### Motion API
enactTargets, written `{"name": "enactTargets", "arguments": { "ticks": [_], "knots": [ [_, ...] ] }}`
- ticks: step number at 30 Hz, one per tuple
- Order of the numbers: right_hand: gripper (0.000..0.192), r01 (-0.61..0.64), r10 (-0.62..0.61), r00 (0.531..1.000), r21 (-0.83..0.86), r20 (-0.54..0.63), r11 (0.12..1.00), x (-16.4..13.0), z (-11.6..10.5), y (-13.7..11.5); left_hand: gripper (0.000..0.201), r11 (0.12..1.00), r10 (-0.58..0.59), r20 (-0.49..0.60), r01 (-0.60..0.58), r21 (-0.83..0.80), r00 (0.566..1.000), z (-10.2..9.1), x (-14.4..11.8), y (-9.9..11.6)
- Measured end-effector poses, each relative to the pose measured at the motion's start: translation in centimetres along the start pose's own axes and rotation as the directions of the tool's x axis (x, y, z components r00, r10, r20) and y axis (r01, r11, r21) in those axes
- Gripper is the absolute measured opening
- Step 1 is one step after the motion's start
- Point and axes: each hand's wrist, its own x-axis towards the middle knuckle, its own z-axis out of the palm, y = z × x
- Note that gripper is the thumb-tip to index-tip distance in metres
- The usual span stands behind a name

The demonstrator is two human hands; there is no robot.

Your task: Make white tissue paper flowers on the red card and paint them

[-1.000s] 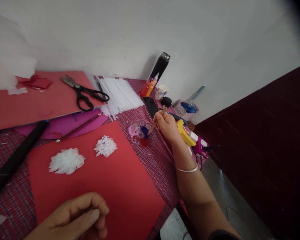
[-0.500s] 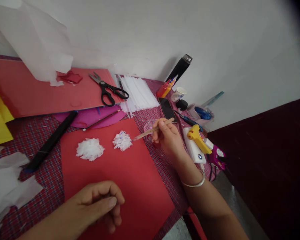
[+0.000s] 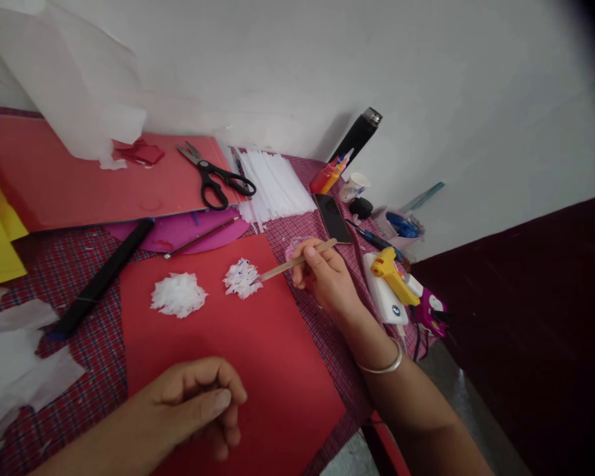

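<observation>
Right hand (image 3: 326,277): arm stretched forward from the lower right, wrist bent slightly inward, bangle on the wrist, fingers pinched together in a pen-style grip. Left hand (image 3: 198,403): forearm entering from the lower left, palm down, fingers curled loosely into a soft fist, thumb laid along the forefinger.

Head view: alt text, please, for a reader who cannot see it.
A right hand holds a paintbrush, tip on a speckled white paper flower lying on red paper. The left hand rests curled on that sheet.
</observation>
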Motion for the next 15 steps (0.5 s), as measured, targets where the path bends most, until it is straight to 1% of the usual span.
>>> {"name": "enactTargets", "arguments": {
  "ticks": [2, 4, 7, 9, 13, 15],
  "knots": [
    [0.030, -0.005, 0.005, 1.000, -0.028, 0.018, 1.000, 0.06, 0.02, 0.04, 0.030, 1.000, 0.001, 0.003, -0.001, -0.007, 1.000, -0.04, -0.01, -0.03],
    [0.029, 0.011, -0.012, 0.999, -0.029, -0.030, 1.000, 0.20, -0.19, -0.03, 0.029, 1.000, -0.003, -0.003, 0.003, -0.010, 1.000, -0.03, -0.09, 0.01],
    [0.027, 0.036, -0.034, 0.994, 0.019, -0.107, 0.999, 0.26, -0.43, -0.21, 0.028, 1.000, -0.008, -0.012, 0.008, -0.008, 1.000, 0.00, -0.15, 0.02],
    [0.028, 0.024, -0.021, 0.996, 0.035, -0.084, 0.999, 0.10, -0.21, -0.19, 0.030, 1.000, -0.003, 0.001, 0.003, -0.010, 1.000, -0.04, -0.08, -0.10],
    [0.029, -0.016, 0.016, 0.998, -0.001, 0.052, 1.000, -0.16, 0.43, 0.00, 0.031, 1.000, 0.020, 0.016, -0.019, -0.021, 1.000, -0.18, 0.13, -0.39],
    [0.028, 0.012, -0.010, 0.999, -0.035, 0.045, 0.999, 0.03, 0.01, -0.17, 0.030, 0.999, 0.022, 0.006, -0.022, -0.027, 1.000, -0.24, 0.17, -0.48]
  ]
}}
